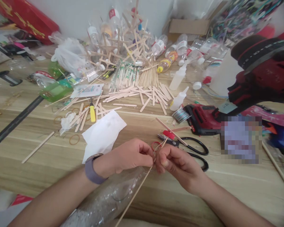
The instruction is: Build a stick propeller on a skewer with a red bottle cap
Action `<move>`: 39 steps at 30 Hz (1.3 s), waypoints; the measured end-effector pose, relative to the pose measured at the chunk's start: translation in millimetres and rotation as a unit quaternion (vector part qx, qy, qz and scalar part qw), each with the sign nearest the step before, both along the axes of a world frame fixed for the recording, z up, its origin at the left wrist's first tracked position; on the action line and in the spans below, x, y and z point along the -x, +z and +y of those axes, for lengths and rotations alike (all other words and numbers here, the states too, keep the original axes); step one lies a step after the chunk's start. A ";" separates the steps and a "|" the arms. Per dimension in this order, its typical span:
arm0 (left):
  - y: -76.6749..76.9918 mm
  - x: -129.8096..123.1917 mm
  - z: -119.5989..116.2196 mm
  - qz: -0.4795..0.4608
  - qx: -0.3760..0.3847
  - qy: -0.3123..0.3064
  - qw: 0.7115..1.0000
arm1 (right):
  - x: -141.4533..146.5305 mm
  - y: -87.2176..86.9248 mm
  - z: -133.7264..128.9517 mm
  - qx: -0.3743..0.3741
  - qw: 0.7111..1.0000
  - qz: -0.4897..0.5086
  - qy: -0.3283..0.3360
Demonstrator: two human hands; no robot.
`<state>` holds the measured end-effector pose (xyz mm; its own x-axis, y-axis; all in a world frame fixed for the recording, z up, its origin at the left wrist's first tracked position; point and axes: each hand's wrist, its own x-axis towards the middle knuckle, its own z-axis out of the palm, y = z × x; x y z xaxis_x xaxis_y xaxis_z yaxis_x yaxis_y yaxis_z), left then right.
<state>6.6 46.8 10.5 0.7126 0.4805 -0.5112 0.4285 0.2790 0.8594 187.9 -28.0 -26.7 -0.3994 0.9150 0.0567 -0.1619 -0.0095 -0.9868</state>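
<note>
My left hand point(130, 156) and my right hand point(181, 167) meet above the table, fingertips pinched around a thin bamboo skewer point(135, 196). The skewer slants from the bottom edge up between them. A thin pale loop, perhaps string or a rubber band, shows by the fingertips; what it is I cannot tell. Just beyond lie a small red piece point(168, 135), a red ring point(155, 145) and a craft stick point(172, 131). Black-handled scissors point(204, 146) rest partly behind my right hand. Below my left forearm is a clear plastic bottle point(113, 194).
White paper point(104, 134) lies ahead of my left hand. Craft sticks point(130, 94), skewers point(148, 74) and plastic bottles point(159, 45) crowd the back. At right stand a red power tool point(246, 82), glue bottles point(179, 75) and a wire spool point(181, 115).
</note>
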 end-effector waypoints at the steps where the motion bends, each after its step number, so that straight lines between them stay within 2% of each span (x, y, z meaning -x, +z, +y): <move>1: 1.0 0.1 0.0 0.002 -0.003 -0.002 1.000 | -0.2 0.1 -0.2 0.001 1.000 -0.003 0.001; 10: 5.9 0.6 -0.5 0.013 -0.003 -0.004 1.000 | 1.3 3.1 -0.5 0.016 1.000 -0.001 0.007; 21: 7.1 -1.8 -0.8 -0.020 0.046 0.029 0.998 | -1.6 5.1 2.2 0.003 1.000 0.015 -0.010; 31: 2.1 0.9 0.3 -0.023 0.068 0.044 0.996 | -0.7 7.9 2.3 0.002 0.999 0.005 -0.032; 34: 1.9 2.2 2.9 -0.045 0.079 0.066 0.994 | -0.8 9.8 3.5 0.004 0.998 0.038 -0.059; 39: 1.6 4.4 5.4 -0.110 0.086 0.100 0.985 | -1.3 8.6 5.4 -0.011 0.988 0.044 -0.145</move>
<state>2.2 52.3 12.1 0.7158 0.5414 -0.4410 0.1584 0.4891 0.8577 189.2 -22.6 -18.1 -0.1125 0.9884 0.1017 -0.2400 0.0722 -0.9681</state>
